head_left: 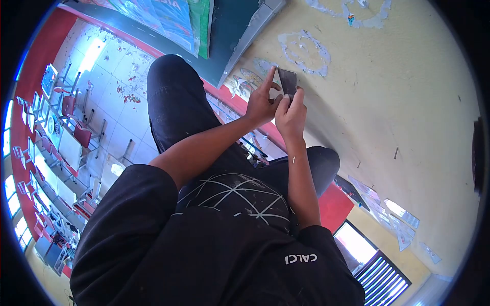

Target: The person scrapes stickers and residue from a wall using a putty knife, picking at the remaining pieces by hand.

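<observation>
Head view: right hand [291,116] grips dark plate [288,80], left hand [262,106] half-open, beside patchy wall [388,97].

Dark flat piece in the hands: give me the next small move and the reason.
I'd probably draw the left hand back from the dark flat piece: its index fingertip is at a far corner, near the peeling patches on the wall, while the right hand grips the near end.

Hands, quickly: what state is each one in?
Left hand: partly open, index finger extended to the dark plate.
Right hand: closed, holding the dark plate.
</observation>
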`<move>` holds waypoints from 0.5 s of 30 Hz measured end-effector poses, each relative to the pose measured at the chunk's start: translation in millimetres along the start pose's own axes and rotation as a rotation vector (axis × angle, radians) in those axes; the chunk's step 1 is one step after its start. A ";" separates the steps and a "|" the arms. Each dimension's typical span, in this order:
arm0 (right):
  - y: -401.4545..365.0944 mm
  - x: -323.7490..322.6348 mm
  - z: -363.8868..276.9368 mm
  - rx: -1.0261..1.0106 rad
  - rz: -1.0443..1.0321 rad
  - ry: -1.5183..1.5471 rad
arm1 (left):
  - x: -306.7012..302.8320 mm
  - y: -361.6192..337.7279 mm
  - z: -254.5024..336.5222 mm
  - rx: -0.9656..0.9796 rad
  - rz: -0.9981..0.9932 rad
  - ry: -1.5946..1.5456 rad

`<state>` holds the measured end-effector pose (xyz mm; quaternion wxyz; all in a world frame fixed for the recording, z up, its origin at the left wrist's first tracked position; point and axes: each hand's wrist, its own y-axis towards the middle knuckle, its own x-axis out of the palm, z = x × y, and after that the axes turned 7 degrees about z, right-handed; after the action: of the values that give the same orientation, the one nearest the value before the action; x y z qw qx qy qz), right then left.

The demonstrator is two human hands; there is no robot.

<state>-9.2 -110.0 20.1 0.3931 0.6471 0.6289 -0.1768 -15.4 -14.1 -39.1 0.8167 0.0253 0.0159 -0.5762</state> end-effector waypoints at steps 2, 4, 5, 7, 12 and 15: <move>1.3 1.0 -5.3 0.005 0.021 0.025 | -0.3 3.4 -2.7 0.010 0.004 -0.010; 1.2 2.6 -6.3 -0.006 0.032 0.048 | -1.5 5.0 -1.0 -0.013 -0.002 -0.007; 1.6 3.7 -3.8 -0.019 0.037 0.058 | -1.9 5.3 -0.8 -0.006 -0.006 -0.005; 0.4 4.4 0.0 -0.023 0.041 0.064 | -1.8 4.6 -1.7 0.004 -0.019 0.000; 6.2 5.5 -4.6 -0.030 0.019 0.015 | -0.8 5.3 -9.3 0.002 -0.078 -0.034; 8.7 8.7 -0.7 -0.041 0.040 0.042 | -3.5 5.7 -11.7 0.027 -0.118 0.002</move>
<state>0.2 -102.7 16.8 0.3964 0.6550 0.6273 -0.1426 -11.1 -8.2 -50.4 0.7810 0.0361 0.0104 -0.6234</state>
